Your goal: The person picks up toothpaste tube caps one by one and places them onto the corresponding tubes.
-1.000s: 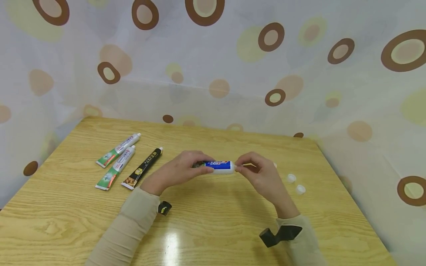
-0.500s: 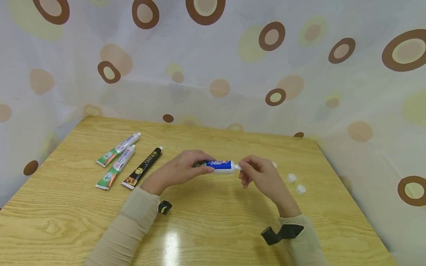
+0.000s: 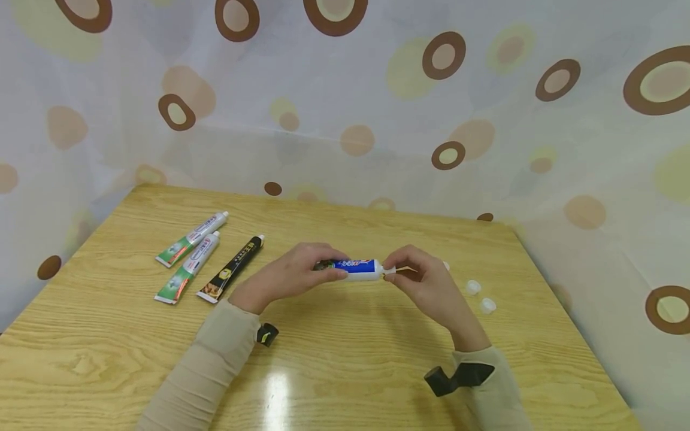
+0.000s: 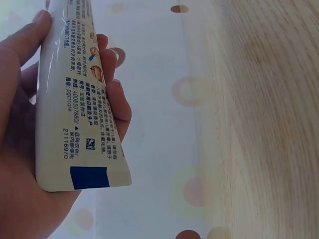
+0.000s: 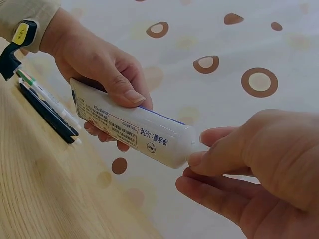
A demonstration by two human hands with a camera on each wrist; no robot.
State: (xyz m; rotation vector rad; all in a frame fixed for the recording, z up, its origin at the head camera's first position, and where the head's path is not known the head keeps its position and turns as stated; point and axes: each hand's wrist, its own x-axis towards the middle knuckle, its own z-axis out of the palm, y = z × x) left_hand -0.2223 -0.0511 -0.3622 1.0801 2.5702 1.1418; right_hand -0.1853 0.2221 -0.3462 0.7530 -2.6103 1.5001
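Observation:
My left hand point(image 3: 288, 275) grips a blue-and-white toothpaste tube point(image 3: 362, 270) by its body and holds it sideways above the table. The tube's printed white back point(image 4: 75, 109) fills much of the left wrist view. At the tube's right end, my right hand point(image 3: 426, 284) pinches the small white cap point(image 3: 389, 271) between thumb and fingertips. In the right wrist view the right hand point(image 5: 264, 169) covers most of the cap, so whether it turns there cannot be seen.
Two green-and-white toothpaste tubes point(image 3: 196, 239) point(image 3: 188, 267) and a black toothpaste tube point(image 3: 232, 269) lie at the table's left. Loose white caps point(image 3: 472, 288) point(image 3: 487, 306) lie right of the right hand, another partly behind it. Patterned cloth point(image 3: 323, 108) hangs behind the wooden table point(image 3: 345, 371).
Half a second ago the right fingers were bunched lower at the cap; now thumb and fingers have spread around it and moved slightly left. The left hand and tube stay nearly still.

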